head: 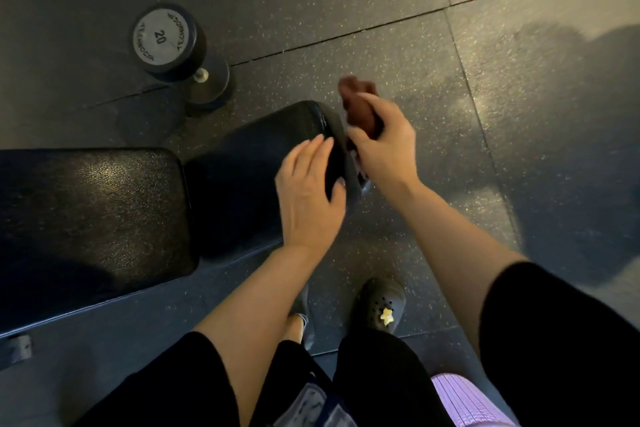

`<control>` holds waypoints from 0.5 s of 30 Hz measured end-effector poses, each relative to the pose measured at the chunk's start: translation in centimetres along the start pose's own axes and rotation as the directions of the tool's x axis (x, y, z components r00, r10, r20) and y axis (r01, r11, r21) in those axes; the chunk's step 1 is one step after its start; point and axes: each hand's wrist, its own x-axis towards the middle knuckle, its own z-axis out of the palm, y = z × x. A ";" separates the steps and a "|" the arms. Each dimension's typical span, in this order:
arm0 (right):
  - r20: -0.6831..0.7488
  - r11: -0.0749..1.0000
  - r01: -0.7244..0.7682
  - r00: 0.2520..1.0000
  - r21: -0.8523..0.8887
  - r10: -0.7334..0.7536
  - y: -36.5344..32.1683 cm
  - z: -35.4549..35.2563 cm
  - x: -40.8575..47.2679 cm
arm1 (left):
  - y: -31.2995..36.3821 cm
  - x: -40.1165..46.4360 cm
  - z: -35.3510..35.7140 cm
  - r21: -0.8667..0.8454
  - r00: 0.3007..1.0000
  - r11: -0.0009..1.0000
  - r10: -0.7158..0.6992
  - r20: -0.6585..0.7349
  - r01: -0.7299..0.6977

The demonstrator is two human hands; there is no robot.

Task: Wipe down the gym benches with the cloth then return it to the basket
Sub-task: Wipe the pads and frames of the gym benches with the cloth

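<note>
Clamped in the right grip (382, 146) is a crumpled brown cloth (360, 104), while the left grip (308, 194) is laid flat, fingers apart, on the padded black counter (242, 163)

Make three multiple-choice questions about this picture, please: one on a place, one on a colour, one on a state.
1. Where does the dumbbell stand?
A. on the floor beyond the bench
B. on the bench pad
C. in a basket

2. What colour is the cloth?
A. white
B. dark brown
C. bright green

3. What does the right hand do?
A. hangs open, holding nothing
B. grips the cloth
C. lifts the dumbbell

Answers: 1 A, it stands on end on the floor past the bench. 2 B, the bunched fabric looks dark reddish brown. 3 B, its fingers curl round the cloth, while the left hand rests flat on the bench end.
</note>
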 end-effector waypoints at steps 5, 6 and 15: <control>0.375 0.980 -0.052 0.919 -0.194 0.123 -0.8 2.5 4.4 | -1.5 1.1 0.1 0.159 0.991 0.987 -0.007 0.132 -0.014; 0.357 0.986 -0.074 0.926 -0.150 0.124 -0.9 2.5 4.3 | -1.7 1.1 0.1 0.162 0.988 0.987 -0.012 0.151 -0.013; 0.377 0.941 0.148 0.926 -0.305 -0.024 1.1 2.5 4.0 | -1.9 1.2 0.0 0.169 0.986 0.986 -0.026 0.162 -0.002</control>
